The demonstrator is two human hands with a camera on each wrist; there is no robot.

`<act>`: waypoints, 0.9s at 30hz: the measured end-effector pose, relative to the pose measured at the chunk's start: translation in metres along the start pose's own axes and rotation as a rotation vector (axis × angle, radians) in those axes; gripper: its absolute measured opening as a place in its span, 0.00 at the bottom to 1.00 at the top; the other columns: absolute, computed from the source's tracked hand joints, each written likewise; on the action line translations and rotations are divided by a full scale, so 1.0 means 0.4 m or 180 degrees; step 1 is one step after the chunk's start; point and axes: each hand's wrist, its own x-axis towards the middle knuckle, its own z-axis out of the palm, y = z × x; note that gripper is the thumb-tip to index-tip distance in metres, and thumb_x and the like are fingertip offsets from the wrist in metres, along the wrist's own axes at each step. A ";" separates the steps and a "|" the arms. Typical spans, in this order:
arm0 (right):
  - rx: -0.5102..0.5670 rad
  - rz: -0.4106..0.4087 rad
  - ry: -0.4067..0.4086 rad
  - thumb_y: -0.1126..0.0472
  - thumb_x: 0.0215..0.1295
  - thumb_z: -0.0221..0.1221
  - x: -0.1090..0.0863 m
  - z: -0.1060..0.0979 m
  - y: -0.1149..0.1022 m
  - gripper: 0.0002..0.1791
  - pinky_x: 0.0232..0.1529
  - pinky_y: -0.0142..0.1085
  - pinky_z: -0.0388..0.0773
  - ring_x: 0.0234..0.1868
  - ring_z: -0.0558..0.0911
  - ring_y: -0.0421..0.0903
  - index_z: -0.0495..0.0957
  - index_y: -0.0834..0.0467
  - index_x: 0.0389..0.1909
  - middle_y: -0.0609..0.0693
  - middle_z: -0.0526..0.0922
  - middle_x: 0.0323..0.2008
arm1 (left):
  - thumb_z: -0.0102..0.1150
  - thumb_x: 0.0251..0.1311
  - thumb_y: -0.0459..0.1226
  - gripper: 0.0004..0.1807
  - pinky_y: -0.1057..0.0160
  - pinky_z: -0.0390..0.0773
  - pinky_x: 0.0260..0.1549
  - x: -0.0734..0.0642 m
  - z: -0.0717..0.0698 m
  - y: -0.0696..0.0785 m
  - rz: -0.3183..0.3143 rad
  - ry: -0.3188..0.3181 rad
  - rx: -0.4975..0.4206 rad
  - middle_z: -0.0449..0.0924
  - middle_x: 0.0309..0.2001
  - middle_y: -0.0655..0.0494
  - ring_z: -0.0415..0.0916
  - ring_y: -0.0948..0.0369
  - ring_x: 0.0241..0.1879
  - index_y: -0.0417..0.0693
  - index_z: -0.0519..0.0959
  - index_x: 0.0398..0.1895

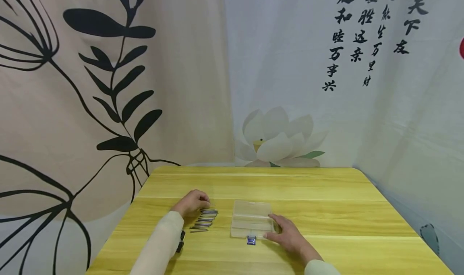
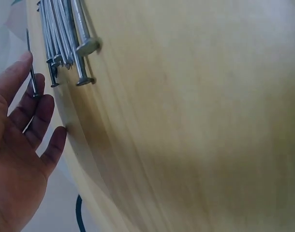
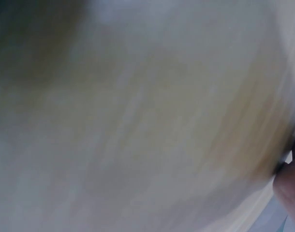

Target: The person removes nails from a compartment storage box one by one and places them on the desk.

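My left hand pinches one nail between thumb and fingertips, just beyond the far end of a row of nails. Those loose metal nails lie side by side on the table; in the left wrist view their flat heads point toward the camera. To their right sits a clear plastic box with a small blue piece at its front edge. My right hand holds the box's right side, thumb at the near corner and fingers farther up the edge. The right wrist view is blurred.
The wood-grain table carries the box and nails near its middle. Behind it hangs a printed cloth with plants, a lotus and characters. A black device is strapped at the left wrist.
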 end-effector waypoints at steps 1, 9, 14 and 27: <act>0.0001 -0.0003 0.0000 0.47 0.58 0.70 0.000 0.000 0.000 0.42 0.64 0.69 0.51 0.69 0.57 0.74 0.68 0.59 0.70 0.72 0.61 0.69 | 0.61 0.66 0.32 0.04 0.58 0.74 0.35 0.001 0.002 -0.001 -0.0005 0.0008 0.0028 0.80 0.33 0.54 0.73 0.57 0.33 0.43 0.84 0.34; -0.0031 0.0005 0.0009 0.47 0.58 0.70 0.001 0.000 0.001 0.41 0.64 0.69 0.51 0.69 0.57 0.73 0.68 0.58 0.70 0.71 0.62 0.69 | 0.64 0.64 0.32 0.05 0.58 0.76 0.35 0.012 0.016 -0.006 0.0006 0.0091 0.0332 0.81 0.31 0.58 0.74 0.61 0.32 0.46 0.85 0.31; -0.0051 -0.0002 0.0020 0.48 0.58 0.70 -0.001 -0.001 0.000 0.41 0.64 0.69 0.52 0.69 0.57 0.74 0.68 0.58 0.70 0.71 0.62 0.69 | 0.64 0.64 0.32 0.05 0.57 0.76 0.36 0.010 0.018 -0.005 -0.0018 0.0068 0.0345 0.81 0.30 0.58 0.74 0.61 0.32 0.46 0.86 0.31; -0.0070 0.0021 0.0002 0.47 0.59 0.70 0.001 -0.001 0.003 0.41 0.64 0.68 0.52 0.69 0.57 0.73 0.67 0.57 0.71 0.70 0.62 0.69 | 0.62 0.66 0.33 0.06 0.56 0.77 0.40 -0.009 -0.002 0.018 -0.0113 0.0116 0.0349 0.83 0.33 0.56 0.75 0.61 0.35 0.44 0.86 0.33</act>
